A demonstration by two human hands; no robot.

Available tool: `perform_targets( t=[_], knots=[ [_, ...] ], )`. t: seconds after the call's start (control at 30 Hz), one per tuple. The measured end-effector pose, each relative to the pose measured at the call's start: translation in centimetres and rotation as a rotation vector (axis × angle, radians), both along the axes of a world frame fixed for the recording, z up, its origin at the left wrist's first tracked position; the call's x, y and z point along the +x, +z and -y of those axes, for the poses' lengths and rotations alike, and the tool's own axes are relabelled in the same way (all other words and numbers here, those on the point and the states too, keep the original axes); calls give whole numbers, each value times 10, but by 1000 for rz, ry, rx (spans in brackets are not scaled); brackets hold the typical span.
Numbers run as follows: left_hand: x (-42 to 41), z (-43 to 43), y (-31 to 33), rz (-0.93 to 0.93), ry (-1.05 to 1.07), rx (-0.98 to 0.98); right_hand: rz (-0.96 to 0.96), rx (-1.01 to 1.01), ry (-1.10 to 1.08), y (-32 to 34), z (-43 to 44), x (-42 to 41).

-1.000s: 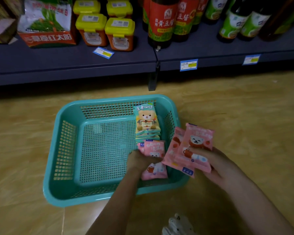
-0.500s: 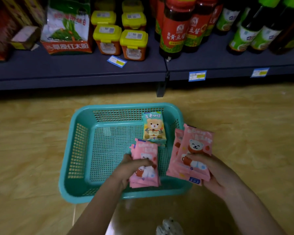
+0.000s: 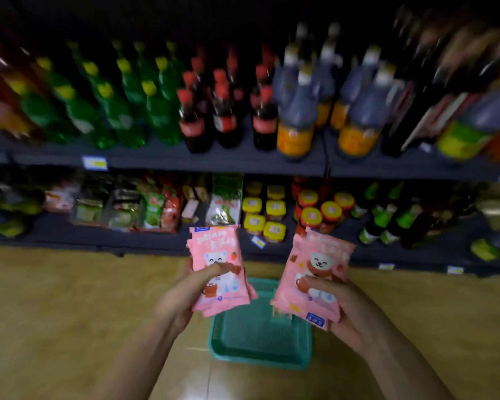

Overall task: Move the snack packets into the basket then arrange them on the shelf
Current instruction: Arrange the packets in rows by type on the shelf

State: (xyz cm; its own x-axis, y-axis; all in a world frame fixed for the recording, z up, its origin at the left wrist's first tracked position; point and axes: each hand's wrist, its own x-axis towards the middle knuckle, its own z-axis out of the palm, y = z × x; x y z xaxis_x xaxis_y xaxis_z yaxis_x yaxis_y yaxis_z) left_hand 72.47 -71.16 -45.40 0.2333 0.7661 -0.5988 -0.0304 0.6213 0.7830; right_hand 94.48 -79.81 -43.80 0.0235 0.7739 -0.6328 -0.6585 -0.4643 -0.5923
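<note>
My left hand [image 3: 182, 295] grips a small stack of pink snack packets [image 3: 214, 252] with a white bear printed on them, thumb across the front. My right hand [image 3: 350, 310] grips a second stack of the same pink packets [image 3: 321, 255]. Both stacks are held upright in the air, side by side, above the teal plastic basket [image 3: 260, 339] on the floor. The hands and packets hide most of the basket's far end, so its contents cannot be made out.
A dark shelf unit [image 3: 243, 163] faces me. Its upper level carries green, red-capped and dark bottles; the lower level [image 3: 98, 235] holds bagged goods, yellow-lidded jars [image 3: 263, 212] and more bottles. The basket stands on a yellowish wooden floor [image 3: 70, 313].
My left hand lifted a stack of pink packets out of the basket. Both hands rose with their stacks, and my view tilted up from the basket toward the shelves.
</note>
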Motion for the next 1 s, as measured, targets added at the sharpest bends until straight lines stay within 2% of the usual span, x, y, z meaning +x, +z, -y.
perform_targets(
  t=[0.17,0.33,0.43,0.6,0.8,1.0],
  knots=[
    [-41,-6,202,-10,62,177,35,167,18,179,-28,-32],
    [-98,-12,317,-35,75,302,68,318,89,283,-57,-78],
    [-136,-21,353,-39,88,341,78,367,142,316,-76,-115],
    [-202,-57,374,56,109,286,109,373,176,334,-118,-182],
    [-264,-124,401,48,10,290,117,381,97,354,-174,-248],
    [-281,-198,447,111,-50,387,73,465,-39,407,-232,-252]
  ],
)
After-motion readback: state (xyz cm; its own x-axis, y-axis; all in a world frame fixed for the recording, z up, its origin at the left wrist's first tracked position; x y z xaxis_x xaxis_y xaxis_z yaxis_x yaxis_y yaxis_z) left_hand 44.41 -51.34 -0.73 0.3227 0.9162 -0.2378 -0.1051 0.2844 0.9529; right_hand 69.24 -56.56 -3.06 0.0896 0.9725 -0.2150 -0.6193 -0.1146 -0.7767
